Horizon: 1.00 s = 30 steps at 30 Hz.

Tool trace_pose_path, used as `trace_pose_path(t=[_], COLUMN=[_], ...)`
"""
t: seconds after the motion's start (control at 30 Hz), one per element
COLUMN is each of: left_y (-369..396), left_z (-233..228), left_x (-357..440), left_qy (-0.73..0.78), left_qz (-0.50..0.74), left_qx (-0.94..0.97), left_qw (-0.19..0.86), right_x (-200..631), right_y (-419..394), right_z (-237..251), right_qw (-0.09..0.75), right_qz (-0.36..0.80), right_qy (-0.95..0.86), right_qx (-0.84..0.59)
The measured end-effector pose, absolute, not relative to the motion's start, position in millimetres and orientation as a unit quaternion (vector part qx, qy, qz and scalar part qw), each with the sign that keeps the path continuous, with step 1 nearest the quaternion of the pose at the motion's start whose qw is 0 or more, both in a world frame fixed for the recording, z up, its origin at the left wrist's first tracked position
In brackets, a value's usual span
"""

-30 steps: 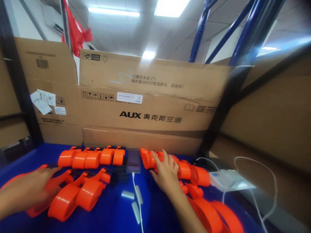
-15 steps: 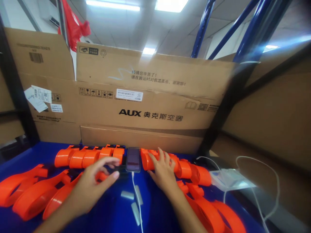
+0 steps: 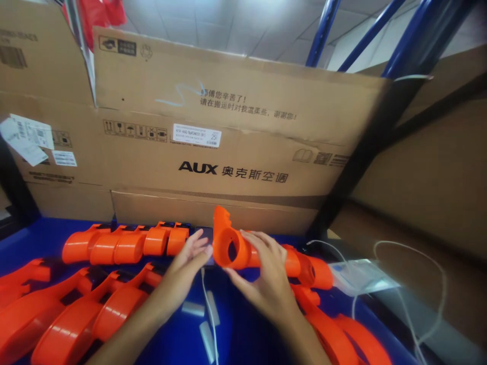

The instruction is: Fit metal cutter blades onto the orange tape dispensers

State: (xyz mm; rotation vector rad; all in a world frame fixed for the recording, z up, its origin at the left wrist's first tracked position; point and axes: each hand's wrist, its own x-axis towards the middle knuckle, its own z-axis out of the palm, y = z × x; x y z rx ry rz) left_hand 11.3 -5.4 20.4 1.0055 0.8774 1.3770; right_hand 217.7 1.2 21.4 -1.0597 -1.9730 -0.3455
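At the middle of the blue bench (image 3: 243,324), just in front of the cardboard wall, the right hand (image 3: 266,281) has its fingers (image 3: 262,243) wrapped over an orange plastic housing (image 3: 232,246), gripping it from above and behind. The part's round open mouth faces the camera and slightly left, and a flat tab stands up from its top edge; its long axis runs from that mouth back toward the right, into the row of like orange pieces (image 3: 304,268) lying behind the wrist. The left hand (image 3: 190,258) is just beside the mouth end, on its left, fingers loosely spread and holding nothing; the fingertips come close to the rim, but whether they touch it cannot be told. So the right hand bears the part and the left is the nearer one to its open end.

Behind the left fingers a phone (image 3: 207,235) leans by the cardboard, mostly hidden, with a white cable (image 3: 209,304) running toward the camera. Farther left lies another row of orange housings (image 3: 125,243), and larger orange shells (image 3: 68,324) lie at the near left. A big AUX carton (image 3: 236,172) forms the backdrop; nothing shows of what it contains. A white power strip (image 3: 357,276) sits at the right.
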Motion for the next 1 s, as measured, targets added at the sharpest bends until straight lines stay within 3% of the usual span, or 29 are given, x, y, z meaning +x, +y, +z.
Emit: trace_pose_path(t=[0.2,0.4,0.63,0.77,0.9,1.0], left_y=[-15,-14,-24,-27,-28,-27], left_z=[19,22,31,28,19,13], left_x=[12,0,-6,-8,-8,-5], left_qy=[0.337,0.314,0.287,0.279,0.288,0.279], left_qz=[0.6,0.662,0.632,0.61,0.601,0.595], left_qx=[0.353,0.251,0.255,0.277,0.304,0.328], left_qw=[0.634,0.632,0.673,0.688,0.681,0.679], right_x=[200,194,169,163,161,164], right_y=[-23,-25,-32,-32,-30,-27], right_z=[24,25,7,2,0,1], right_qw=[0.372,0.424,0.196,0.123,0.139,0.228], right_qz=[-0.009,0.058,0.094,0.112,0.113,0.126], right_qy=[-0.877,-0.829,-0.883,-0.884,-0.884,-0.864], right_qx=[-0.304,-0.361,-0.417,-0.436,-0.433,-0.431])
